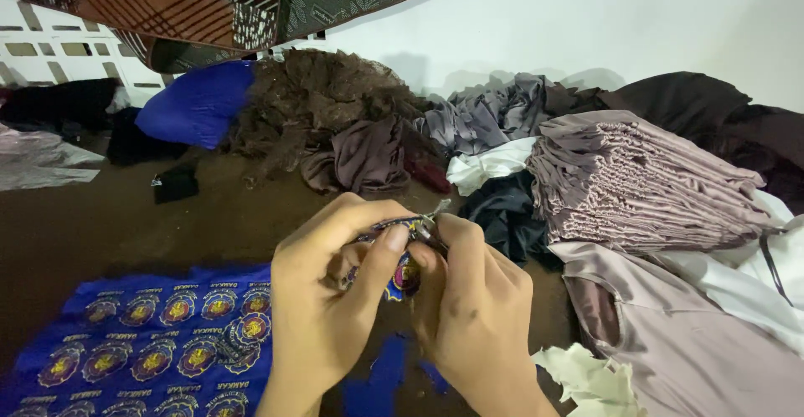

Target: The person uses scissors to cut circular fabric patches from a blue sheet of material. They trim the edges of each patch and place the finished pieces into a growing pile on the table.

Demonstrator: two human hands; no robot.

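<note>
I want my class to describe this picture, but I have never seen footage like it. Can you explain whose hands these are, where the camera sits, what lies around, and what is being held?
There is one picture, taken by a camera worn on a person's head and looking down, so both hands are that person's own. The left hand and the right hand meet in the middle and pinch a small emblem patch between the fingers; a small metal tool seems to poke out above, too hidden to name. Below lies a blue cloth printed with rows of the same emblems on a brown surface. Behind are heaps of clothes, a stack of folded mauve fabric and white scraps.
</note>
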